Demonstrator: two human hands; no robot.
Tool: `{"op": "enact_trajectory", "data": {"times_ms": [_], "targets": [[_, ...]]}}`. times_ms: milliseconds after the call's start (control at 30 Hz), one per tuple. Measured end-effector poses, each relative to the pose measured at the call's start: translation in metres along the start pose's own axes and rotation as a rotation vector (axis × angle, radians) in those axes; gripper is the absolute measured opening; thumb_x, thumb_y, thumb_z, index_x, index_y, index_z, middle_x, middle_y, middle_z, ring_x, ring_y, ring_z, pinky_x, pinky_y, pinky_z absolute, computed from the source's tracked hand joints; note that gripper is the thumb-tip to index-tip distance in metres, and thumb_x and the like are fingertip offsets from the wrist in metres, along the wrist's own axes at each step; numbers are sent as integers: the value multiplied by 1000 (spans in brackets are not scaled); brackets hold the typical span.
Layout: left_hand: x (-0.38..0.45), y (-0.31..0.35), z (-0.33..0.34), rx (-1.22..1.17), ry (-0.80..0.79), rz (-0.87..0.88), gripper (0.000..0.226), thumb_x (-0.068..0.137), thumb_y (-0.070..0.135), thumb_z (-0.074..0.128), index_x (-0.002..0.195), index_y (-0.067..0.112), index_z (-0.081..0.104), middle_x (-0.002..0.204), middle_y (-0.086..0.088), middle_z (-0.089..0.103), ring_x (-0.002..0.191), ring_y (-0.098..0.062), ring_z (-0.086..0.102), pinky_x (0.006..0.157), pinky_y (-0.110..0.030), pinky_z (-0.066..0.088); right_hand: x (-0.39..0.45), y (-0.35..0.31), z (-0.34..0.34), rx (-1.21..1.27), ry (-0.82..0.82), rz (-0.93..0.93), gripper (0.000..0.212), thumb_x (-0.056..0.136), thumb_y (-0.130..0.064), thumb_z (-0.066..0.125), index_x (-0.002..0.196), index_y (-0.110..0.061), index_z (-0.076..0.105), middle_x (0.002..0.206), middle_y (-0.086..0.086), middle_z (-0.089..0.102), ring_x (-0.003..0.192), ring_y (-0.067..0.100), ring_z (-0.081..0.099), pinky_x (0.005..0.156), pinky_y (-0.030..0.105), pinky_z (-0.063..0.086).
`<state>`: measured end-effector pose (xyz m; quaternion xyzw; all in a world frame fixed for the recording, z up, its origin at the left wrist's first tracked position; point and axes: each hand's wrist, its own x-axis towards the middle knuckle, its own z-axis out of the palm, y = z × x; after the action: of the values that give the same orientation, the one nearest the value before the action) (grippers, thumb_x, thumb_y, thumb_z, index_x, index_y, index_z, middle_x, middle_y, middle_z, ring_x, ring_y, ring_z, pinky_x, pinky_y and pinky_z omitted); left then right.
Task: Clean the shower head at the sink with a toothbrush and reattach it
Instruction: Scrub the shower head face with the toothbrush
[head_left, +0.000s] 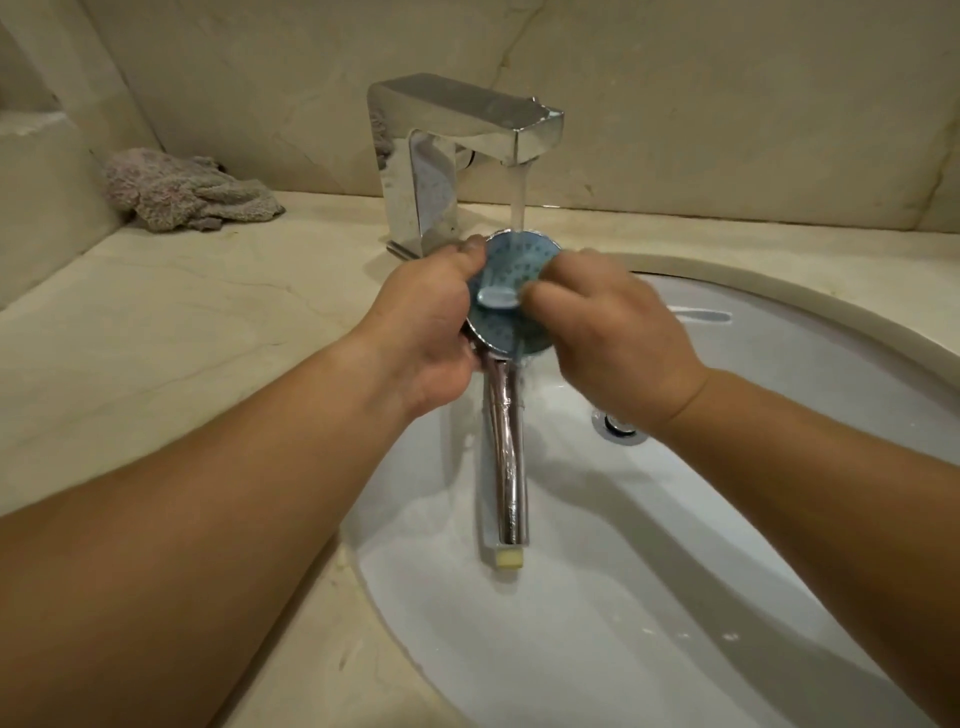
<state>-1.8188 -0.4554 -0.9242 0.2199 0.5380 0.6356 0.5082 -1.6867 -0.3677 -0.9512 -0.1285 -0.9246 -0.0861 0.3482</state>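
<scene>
Our left hand (431, 332) has its grip wrapped round the shower head (511, 291) from the left side, fingertips curled over the upper rim and the palm behind the neck where the head meets the handle. Our right hand (618, 338) has its grip pinched on the toothbrush (497, 299), fingers bunched tight at the right edge of the blue face. Only the pale brush head shows, lying across the middle of the face; the rest of the toothbrush is hidden under the fingers.

The shower head is held up over the sink (779, 467), its face tilted toward us and just under the tap (457, 150). A stream of water (519, 197) falls from the spout onto the top of the face and runs down along it. The chrome handle (506, 457) hangs down and toward us over the basin, ending in a pale plug at its tip.

The drain (618, 423) sits in the bowl just below our right wrist. The tap stands on the counter (156, 332) behind the sink, against a stone wall. Well to the left, in the back corner of the counter, lies a crumpled grey-pink cloth (187, 192).
</scene>
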Motion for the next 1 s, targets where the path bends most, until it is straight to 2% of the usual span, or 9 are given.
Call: {"op": "enact_trajectory", "data": {"times_ms": [100, 233, 367, 500, 567, 633, 733, 867, 1000], "targets": [[1, -1, -1, -4, -18, 0, 34, 110, 31, 40, 131, 15, 63, 118, -10, 77, 109, -32, 74, 96, -61, 55, 13, 8, -7, 35, 115, 189, 12, 81, -7, 53, 79, 2, 60, 79, 19, 55, 64, 25, 45, 50, 29, 31], [1, -1, -2, -52, -23, -37, 36, 110, 30, 40, 131, 14, 64, 117, -11, 77, 100, -30, 77, 80, -54, 62, 5, -7, 1, 26, 30, 41, 9, 81, -3, 56, 82, 2, 62, 81, 19, 56, 65, 27, 45, 53, 30, 30], [-2, 1, -1, -82, -54, -59, 31, 108, 26, 42, 115, 15, 70, 115, -11, 78, 103, -31, 76, 86, -56, 60, 14, 6, -7, 29, 97, 177, 10, 83, -6, 56, 80, 2, 61, 80, 18, 56, 65, 27, 46, 49, 31, 35], [-2, 1, -3, -98, -56, -119, 39, 107, 30, 40, 128, 13, 68, 118, -13, 77, 102, -29, 76, 78, -51, 63, 4, -10, -1, 10, -35, 9, 13, 83, -7, 55, 87, 1, 66, 84, 19, 58, 68, 31, 49, 52, 31, 33], [-2, 1, -2, -110, -52, -109, 37, 108, 30, 40, 127, 13, 67, 118, -14, 77, 104, -33, 76, 81, -55, 62, 9, -6, -6, 9, 19, 76, 13, 83, -9, 55, 83, 1, 64, 82, 19, 57, 66, 28, 47, 52, 29, 29], [-2, 2, -1, -104, -42, -117, 38, 108, 31, 40, 128, 12, 67, 116, -13, 77, 104, -33, 76, 78, -55, 63, 9, -4, -8, 35, 40, 131, 17, 85, -11, 53, 84, 1, 64, 82, 18, 57, 66, 23, 43, 52, 28, 30], [-2, 1, 1, -89, -31, -123, 41, 110, 34, 38, 129, 12, 66, 116, -12, 78, 104, -31, 76, 75, -51, 64, -7, -9, -2, 24, -76, 17, 15, 82, 0, 57, 92, 1, 69, 87, 18, 60, 70, 30, 49, 52, 33, 40], [-3, 0, 1, -90, -7, -71, 33, 111, 32, 39, 120, 16, 66, 112, -11, 79, 103, -33, 76, 90, -60, 58, -2, 6, -13, 47, 74, 170, 19, 85, -6, 49, 85, 5, 64, 82, 20, 58, 67, 31, 51, 50, 37, 44], [-2, 1, 0, -85, 16, -78, 38, 111, 34, 40, 132, 14, 63, 116, -11, 78, 102, -32, 77, 80, -55, 62, -14, -5, -5, 0, -44, 48, 13, 81, 4, 55, 86, 3, 66, 84, 19, 59, 68, 31, 52, 53, 29, 38]]}}
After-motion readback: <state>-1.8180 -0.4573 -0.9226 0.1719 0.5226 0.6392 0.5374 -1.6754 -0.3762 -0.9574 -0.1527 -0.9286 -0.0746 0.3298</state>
